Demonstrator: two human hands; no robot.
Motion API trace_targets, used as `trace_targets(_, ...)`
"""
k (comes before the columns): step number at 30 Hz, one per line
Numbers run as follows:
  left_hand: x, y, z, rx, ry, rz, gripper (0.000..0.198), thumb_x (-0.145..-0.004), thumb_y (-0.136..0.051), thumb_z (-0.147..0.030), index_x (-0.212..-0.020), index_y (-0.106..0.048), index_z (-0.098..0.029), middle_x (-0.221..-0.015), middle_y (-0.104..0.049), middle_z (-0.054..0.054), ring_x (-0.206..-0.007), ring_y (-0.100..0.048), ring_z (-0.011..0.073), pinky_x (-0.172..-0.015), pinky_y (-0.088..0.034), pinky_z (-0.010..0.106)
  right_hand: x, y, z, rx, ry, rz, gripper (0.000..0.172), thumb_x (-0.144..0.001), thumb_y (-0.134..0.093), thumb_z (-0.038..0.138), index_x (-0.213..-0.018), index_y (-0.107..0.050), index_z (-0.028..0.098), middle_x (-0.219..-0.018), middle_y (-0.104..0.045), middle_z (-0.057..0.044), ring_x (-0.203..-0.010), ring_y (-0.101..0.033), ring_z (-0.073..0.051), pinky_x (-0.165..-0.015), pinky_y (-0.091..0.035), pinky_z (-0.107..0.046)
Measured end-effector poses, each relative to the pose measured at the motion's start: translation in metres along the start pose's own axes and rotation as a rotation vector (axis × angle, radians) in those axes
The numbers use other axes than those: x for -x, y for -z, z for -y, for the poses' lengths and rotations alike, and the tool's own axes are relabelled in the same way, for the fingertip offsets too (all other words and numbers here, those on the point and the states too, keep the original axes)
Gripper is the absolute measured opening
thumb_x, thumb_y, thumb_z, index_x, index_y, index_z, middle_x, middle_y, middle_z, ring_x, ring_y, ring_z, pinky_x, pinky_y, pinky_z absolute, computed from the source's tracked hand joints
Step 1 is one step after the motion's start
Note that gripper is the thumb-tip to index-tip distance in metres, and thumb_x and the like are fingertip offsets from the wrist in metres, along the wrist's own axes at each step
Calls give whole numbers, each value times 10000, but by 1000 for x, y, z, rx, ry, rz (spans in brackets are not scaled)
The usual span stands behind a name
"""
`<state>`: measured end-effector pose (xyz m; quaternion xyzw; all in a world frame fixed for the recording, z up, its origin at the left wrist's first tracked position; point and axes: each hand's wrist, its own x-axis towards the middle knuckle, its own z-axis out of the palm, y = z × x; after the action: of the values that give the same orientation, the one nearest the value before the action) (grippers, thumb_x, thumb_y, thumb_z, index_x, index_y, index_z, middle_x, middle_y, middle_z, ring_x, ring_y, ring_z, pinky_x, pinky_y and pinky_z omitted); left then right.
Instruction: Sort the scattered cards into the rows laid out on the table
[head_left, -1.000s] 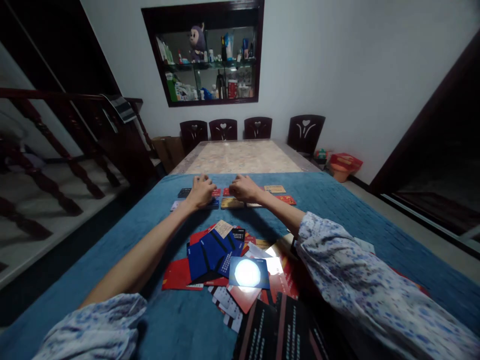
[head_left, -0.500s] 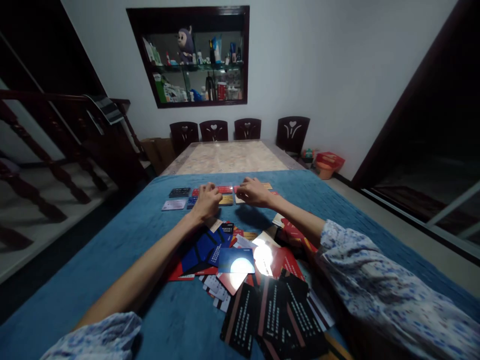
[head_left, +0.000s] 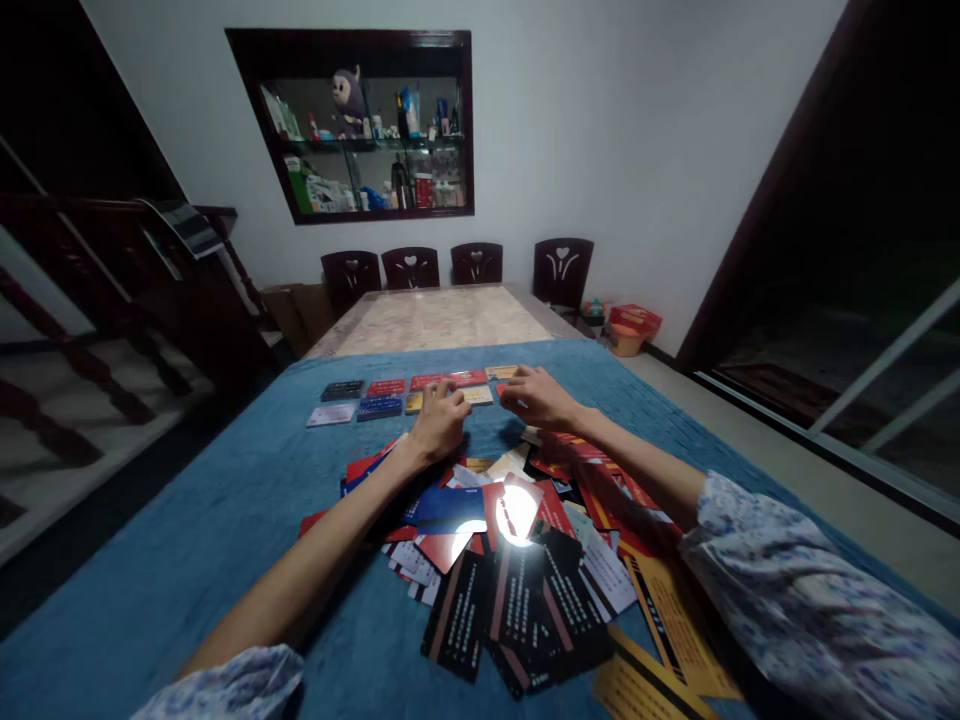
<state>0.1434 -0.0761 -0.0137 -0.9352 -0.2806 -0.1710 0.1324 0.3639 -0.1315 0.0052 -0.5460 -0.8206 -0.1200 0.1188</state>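
My left hand (head_left: 441,422) hangs palm down with fingers curled, just in front of a pale card (head_left: 477,395) in the near row of cards (head_left: 381,407) laid out on the blue cloth (head_left: 225,520). My right hand (head_left: 537,398) rests at the right end of that row, fingers bent over the cloth; what it holds, if anything, is hidden. A second row of red and dark cards (head_left: 427,382) lies just behind. Under my forearms sprawls a loose pile of cards (head_left: 495,560), red, blue, black and yellow, with a bright glare spot on it.
Beyond the cloth the table's pale marble top (head_left: 442,318) runs to several dark chairs (head_left: 442,266) by the wall. A wall niche (head_left: 360,125) holds bottles and a plush toy. A wooden stair rail (head_left: 112,300) stands left, a red box (head_left: 634,325) on the floor right.
Both hands have drawn back from the far card rows toward me and shifted right along them. The head has turned, so more of the card pile shows on the right.
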Motion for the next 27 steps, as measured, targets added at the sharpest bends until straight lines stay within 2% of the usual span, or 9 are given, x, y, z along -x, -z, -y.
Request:
trace_targets(4, -5, -5, -16, 40, -56, -72, 265, -811, -539, -17, -875, -742, -174, -961, -695, 120, -1139, -486, 322, -928, -357, 504, 23, -5, -15, -12, 11, -65, 174, -919, -557, 230, -852, -715, 207, -918, -719, -78, -938, -489, -221, -717, -262, -326)
trace_targets(8, -9, -6, -32, 71, -100, -79, 276, -789, -550, -4, -883, -746, -175, -925, -685, 121, -1135, -483, 323, -926, -357, 507, 48, -9, -29, -14, 22, -99, 157, -897, -593, 275, -798, -691, 204, -832, -689, -73, -892, -492, -218, -702, -257, -323)
trace_targets(12, -13, -7, -48, 98, -126, -63, 248, -800, -569, -16, -889, -739, -173, -935, -683, 117, -1137, -473, 323, -933, -346, 512, 71, -12, -37, -21, 10, -128, 160, -882, -629, 331, -809, -688, 202, -805, -678, -70, -883, -498, -219, -705, -267, -325)
trace_targets(17, -17, -9, -67, 167, -202, -29, 95, -844, -639, -160, -879, -727, -163, -939, -686, 115, -1160, -455, 329, -959, -325, 515, 94, -18, -46, -38, -13, -132, 143, -898, -606, 306, -850, -699, 208, -843, -695, -75, -889, -501, -223, -715, -285, -335)
trace_targets(23, -23, -5, -94, 263, -332, 22, 129, -889, -590, -187, -920, -713, -166, -1002, -697, 113, -1190, -441, 315, -970, -312, 497, 113, -19, -52, -48, -53, -161, 150, -896, -571, 231, -799, -682, 205, -807, -687, -72, -853, -492, -218, -706, -292, -335)
trace_targets(27, -24, 5, -112, 371, -478, 72, 164, -829, -626, -155, -972, -693, -197, -1113, -691, 82, -1245, -408, 309, -994, -301, 467, 122, -18, -54, -61, -77, -184, 146, -886, -579, 238, -792, -682, 197, -801, -683, -80, -854, -491, -222, -707, -310, -332)
